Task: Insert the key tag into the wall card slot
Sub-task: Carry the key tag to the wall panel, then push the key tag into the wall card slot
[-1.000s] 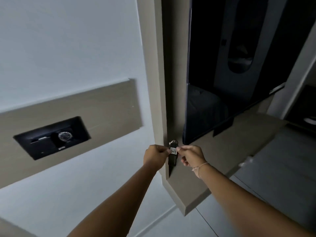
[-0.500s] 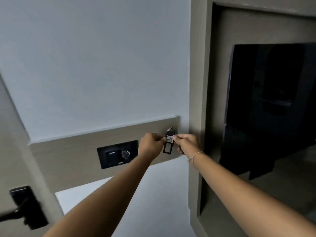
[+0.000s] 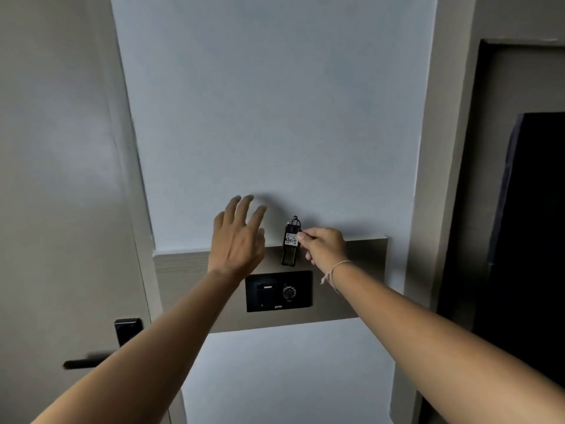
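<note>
A black key tag (image 3: 290,246) with a white numbered label and a metal ring on top hangs upright, pinched by my right hand (image 3: 323,245). It is just above the black wall panel (image 3: 299,290), which has a card slot (image 3: 268,287) on its left side and a round dial beside it. The panel sits in a wood-tone wall band (image 3: 351,276). My left hand (image 3: 237,240) is raised left of the tag, fingers spread, holding nothing and not touching the tag.
A door (image 3: 61,209) with a black lock plate and lever handle (image 3: 88,362) stands at the left. A dark screen (image 3: 532,224) sits in a recess at the right. White wall spans above and below the band.
My left hand has let go of the tag and opened. The view has turned left, so the wall panel now sits centred just below the tag held in my right hand.
</note>
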